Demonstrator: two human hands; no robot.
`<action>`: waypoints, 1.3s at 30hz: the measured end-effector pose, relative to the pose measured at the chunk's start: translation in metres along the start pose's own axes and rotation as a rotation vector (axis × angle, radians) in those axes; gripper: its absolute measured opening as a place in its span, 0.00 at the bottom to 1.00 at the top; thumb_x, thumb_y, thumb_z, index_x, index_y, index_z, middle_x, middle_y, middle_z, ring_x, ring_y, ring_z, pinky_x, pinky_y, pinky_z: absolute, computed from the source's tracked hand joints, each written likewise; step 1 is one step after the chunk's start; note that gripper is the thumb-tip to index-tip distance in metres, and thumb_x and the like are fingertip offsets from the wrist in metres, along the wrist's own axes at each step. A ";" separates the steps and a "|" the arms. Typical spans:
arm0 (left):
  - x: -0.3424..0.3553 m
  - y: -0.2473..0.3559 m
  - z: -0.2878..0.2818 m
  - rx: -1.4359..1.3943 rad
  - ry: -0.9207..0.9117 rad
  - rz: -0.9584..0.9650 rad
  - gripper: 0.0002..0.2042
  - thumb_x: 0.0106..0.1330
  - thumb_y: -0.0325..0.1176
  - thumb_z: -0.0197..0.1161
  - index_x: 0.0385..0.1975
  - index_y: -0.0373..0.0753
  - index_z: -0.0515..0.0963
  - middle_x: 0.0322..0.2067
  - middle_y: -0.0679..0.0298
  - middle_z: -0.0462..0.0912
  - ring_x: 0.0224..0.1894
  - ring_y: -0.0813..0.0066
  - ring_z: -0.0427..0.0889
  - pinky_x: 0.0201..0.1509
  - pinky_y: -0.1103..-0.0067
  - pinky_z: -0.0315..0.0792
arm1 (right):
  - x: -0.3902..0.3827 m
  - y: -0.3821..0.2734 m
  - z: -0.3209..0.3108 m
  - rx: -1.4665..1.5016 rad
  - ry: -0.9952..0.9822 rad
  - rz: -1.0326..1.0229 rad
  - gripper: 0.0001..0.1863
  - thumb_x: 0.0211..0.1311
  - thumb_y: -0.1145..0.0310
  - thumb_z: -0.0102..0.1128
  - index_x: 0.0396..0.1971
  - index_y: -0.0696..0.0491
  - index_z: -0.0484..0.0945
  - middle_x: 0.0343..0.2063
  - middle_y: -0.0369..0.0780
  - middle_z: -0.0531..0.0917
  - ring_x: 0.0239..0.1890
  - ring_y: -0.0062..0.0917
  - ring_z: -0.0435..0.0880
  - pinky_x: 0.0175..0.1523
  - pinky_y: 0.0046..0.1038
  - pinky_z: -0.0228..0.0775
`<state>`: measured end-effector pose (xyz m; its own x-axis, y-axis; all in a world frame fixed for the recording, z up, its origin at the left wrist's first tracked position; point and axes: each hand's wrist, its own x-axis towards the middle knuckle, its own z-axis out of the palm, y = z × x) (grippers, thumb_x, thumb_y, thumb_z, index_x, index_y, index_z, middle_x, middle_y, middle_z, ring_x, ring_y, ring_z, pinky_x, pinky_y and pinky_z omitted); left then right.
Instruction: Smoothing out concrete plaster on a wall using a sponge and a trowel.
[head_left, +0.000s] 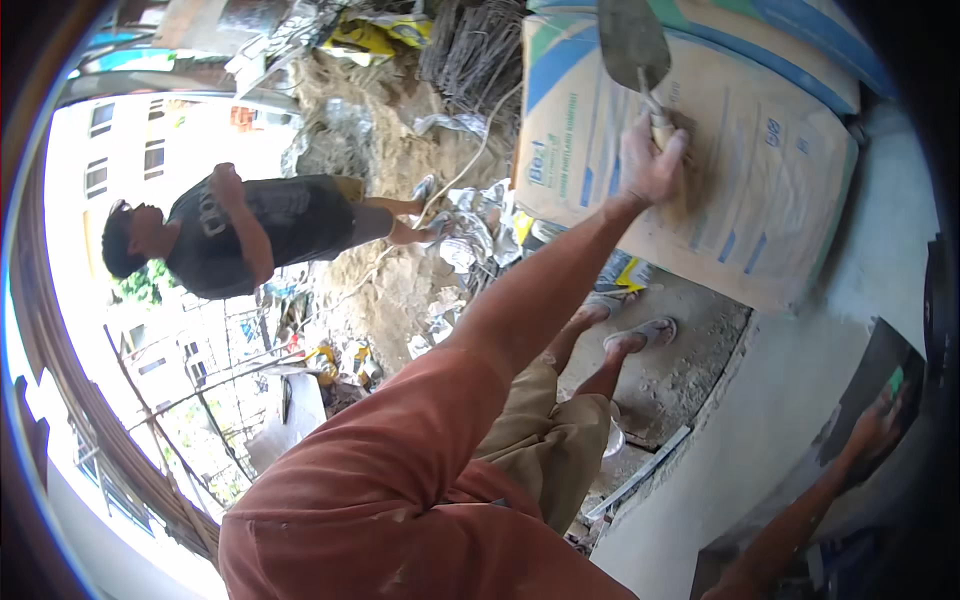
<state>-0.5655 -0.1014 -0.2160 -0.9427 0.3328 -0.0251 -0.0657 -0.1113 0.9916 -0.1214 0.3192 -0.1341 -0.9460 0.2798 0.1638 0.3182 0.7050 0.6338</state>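
Observation:
My left hand (652, 165) grips the pale handle of a trowel (635, 48), its arm stretched across the view. The trowel's grey blade points toward the top edge and lies over a paper cement bag (740, 130) with blue and green print. At the lower right, my right hand (878, 422) is closed on a green handle-like piece (895, 381) against the wall. Around that hand is a dark grey flat area (862, 385); whether it is a tool's face or wet mortar I cannot tell.
More bags (800, 50) are stacked beneath the front one. A grey wall (720, 440) runs along the right. Another person (270, 230) in a dark shirt stands at the left, amid rubble and scraps (465, 240). A bundle of wire (475, 55) lies near the top.

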 end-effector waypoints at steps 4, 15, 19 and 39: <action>0.005 0.041 -0.044 0.149 0.034 0.091 0.13 0.61 0.30 0.58 0.40 0.27 0.73 0.24 0.58 0.79 0.22 0.72 0.81 0.28 0.77 0.74 | -0.088 -0.081 -0.028 0.480 0.039 0.457 0.23 0.68 0.53 0.54 0.55 0.52 0.76 0.49 0.49 0.81 0.50 0.40 0.81 0.53 0.37 0.71; 0.016 0.015 -0.044 0.102 -0.072 0.041 0.16 0.69 0.29 0.51 0.51 0.26 0.70 0.37 0.54 0.79 0.31 0.72 0.80 0.33 0.80 0.73 | 0.040 -0.071 -0.084 0.748 -0.053 0.601 0.30 0.58 0.64 0.66 0.62 0.46 0.70 0.48 0.47 0.73 0.52 0.42 0.73 0.54 0.38 0.67; 0.018 0.008 -0.047 0.076 -0.033 0.042 0.15 0.69 0.29 0.50 0.50 0.24 0.70 0.37 0.55 0.79 0.31 0.73 0.79 0.34 0.81 0.73 | -0.021 -0.088 -0.106 0.730 -0.136 0.673 0.31 0.56 0.64 0.67 0.61 0.46 0.70 0.49 0.48 0.73 0.53 0.43 0.73 0.54 0.39 0.68; 0.015 0.006 -0.040 0.069 -0.059 0.058 0.16 0.70 0.29 0.50 0.51 0.23 0.70 0.37 0.54 0.79 0.31 0.73 0.79 0.37 0.81 0.73 | -0.036 -0.077 -0.109 0.710 -0.082 0.673 0.32 0.55 0.68 0.67 0.62 0.48 0.70 0.47 0.47 0.75 0.50 0.40 0.73 0.56 0.38 0.65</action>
<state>-0.5935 -0.1349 -0.2155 -0.9233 0.3823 0.0377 0.0126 -0.0680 0.9976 -0.1189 0.1841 -0.1065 -0.5550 0.7922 0.2539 0.7779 0.6024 -0.1792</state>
